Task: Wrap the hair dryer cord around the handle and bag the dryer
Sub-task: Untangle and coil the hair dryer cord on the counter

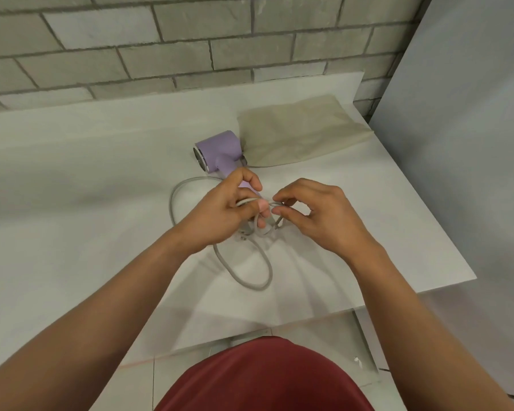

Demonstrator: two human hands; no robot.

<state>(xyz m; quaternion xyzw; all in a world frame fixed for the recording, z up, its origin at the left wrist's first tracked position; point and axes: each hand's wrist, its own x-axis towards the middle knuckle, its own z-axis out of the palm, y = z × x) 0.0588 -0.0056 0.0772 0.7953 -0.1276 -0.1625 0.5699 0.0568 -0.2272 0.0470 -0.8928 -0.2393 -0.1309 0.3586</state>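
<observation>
A lilac hair dryer [220,149] lies on the white table [86,173], its barrel pointing toward the wall. My left hand [229,209] is closed around its handle and pins a strand of the grey cord [244,277] against it. My right hand [315,215] pinches the cord just to the right of the handle. One loose loop trails off to the left of the handle, another lies toward me on the table. A beige cloth bag [297,134] lies flat right behind the dryer, touching its barrel. The plug is mostly hidden under my left hand.
A grey brick wall [190,40] runs along the table's far edge. A grey panel [472,143] stands at the right. The table's right edge slants near my right forearm, with tiled floor below.
</observation>
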